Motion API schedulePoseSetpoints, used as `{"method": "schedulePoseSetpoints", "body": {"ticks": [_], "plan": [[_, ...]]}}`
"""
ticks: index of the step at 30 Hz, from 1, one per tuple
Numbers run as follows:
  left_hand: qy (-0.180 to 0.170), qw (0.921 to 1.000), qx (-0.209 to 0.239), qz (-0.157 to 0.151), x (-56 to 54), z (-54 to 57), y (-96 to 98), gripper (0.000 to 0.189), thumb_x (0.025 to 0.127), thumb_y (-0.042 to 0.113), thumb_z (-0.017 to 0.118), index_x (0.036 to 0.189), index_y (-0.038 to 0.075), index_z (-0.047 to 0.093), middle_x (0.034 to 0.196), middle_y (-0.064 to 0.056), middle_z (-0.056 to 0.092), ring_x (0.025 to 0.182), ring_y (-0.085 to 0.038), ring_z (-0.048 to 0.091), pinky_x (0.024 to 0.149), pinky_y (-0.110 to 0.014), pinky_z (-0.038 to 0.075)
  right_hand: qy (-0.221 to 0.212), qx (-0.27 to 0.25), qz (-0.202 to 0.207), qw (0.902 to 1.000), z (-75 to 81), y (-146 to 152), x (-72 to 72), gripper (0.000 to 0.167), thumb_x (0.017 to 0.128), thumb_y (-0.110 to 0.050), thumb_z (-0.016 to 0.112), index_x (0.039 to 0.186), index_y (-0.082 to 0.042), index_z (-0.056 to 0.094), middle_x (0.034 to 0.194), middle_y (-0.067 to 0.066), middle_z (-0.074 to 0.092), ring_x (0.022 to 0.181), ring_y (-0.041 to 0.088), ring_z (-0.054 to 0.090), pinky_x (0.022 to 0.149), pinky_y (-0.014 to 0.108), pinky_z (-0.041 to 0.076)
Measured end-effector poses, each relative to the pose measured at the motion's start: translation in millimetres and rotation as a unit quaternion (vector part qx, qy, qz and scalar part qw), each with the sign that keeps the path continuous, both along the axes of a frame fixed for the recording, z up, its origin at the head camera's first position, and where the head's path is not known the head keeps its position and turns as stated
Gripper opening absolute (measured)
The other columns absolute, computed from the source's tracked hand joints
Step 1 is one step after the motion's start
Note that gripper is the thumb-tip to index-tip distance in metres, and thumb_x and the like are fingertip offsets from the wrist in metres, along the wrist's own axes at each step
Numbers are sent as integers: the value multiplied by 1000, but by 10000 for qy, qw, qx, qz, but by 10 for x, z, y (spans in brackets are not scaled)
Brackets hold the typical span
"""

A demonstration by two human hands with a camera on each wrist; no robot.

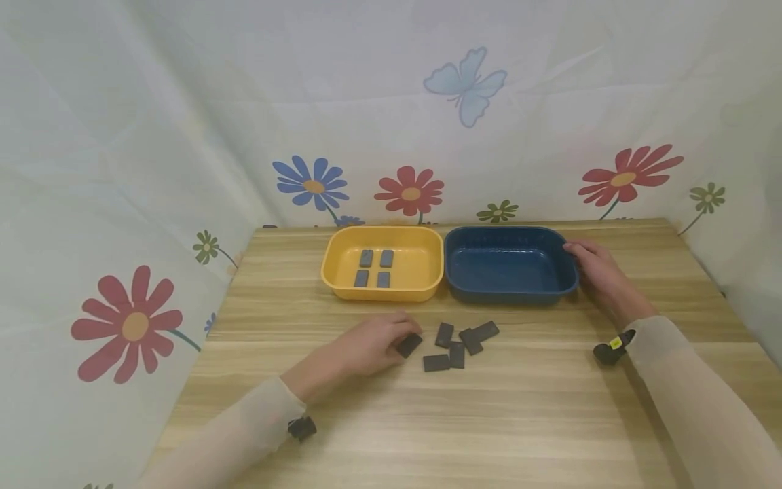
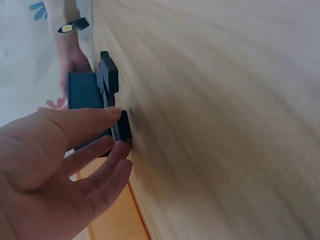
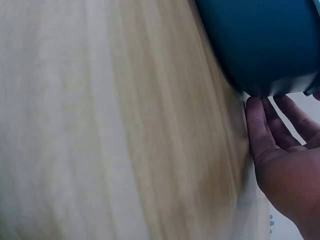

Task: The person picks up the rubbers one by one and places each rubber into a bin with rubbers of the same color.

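My left hand (image 1: pixel 381 339) pinches a dark grey rectangular tile (image 1: pixel 409 345) between thumb and fingertips, low over the wooden table. The same tile (image 2: pixel 121 126) shows close up in the left wrist view. To its right lie several more dark tiles (image 1: pixel 436 363), some of them overlapping. Other grey tiles (image 1: pixel 386 258) sit in two rows inside the yellow bin (image 1: pixel 418 295). At the right end of the blue bin (image 1: pixel 510 297), my right hand (image 1: pixel 601 272) rests its fingertips against the outer wall and rim. Those fingers (image 3: pixel 260 122) look nearly straight.
Both bins stand side by side near the back edge of the wooden table (image 1: pixel 489 428). A white cloth (image 1: pixel 360 129) printed with flowers and a butterfly hangs behind and at the sides. Each wrist carries a small black camera (image 1: pixel 302 428).
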State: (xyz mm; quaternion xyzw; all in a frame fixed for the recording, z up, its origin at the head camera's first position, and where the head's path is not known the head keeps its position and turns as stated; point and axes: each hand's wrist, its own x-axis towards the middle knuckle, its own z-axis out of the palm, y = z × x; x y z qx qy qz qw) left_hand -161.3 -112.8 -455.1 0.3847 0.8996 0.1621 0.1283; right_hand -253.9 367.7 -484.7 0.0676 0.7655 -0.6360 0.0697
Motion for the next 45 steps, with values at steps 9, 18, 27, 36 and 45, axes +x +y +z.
{"method": "schedulePoseSetpoints", "body": {"ticks": [9,18,27,36,45], "plan": [[89,9996,-42,-264,-34,-10,-9,46,94,1,76,138,13,68,139,0,66,131,-17,62,113,-33,49,53,-322,-5,9995,18,-39,22,18,112,-31,53,123,-20,62,112,-20,60,105,-2,56,85,11,52],[235,9996,-33,-178,-34,-44,-26,40,97,13,79,135,14,69,134,0,68,126,-17,63,110,-34,51,103,-85,-26,9999,7,-49,30,35,112,-33,52,133,-6,60,117,-14,59,111,3,51,87,10,49],[168,9997,144,-110,-50,60,-15,45,96,26,82,138,15,68,130,4,65,117,-10,63,104,-29,54,63,-397,-85,9992,30,-59,43,16,112,-27,53,112,-19,67,101,-20,65,96,-1,57,80,13,52],[174,9968,783,-62,-150,467,159,44,95,25,83,135,12,70,123,3,67,111,-17,65,97,-26,55,24,-22,14,10000,44,-49,43,25,112,-34,51,120,-16,66,103,-19,62,96,1,56,80,13,51],[321,9927,1148,196,-384,706,426,44,95,25,83,135,11,68,125,0,67,116,-20,66,100,-30,56,172,-24,-11,9998,25,-24,60,21,112,-33,52,108,-23,69,99,-18,61,91,3,55,77,15,50]]}}
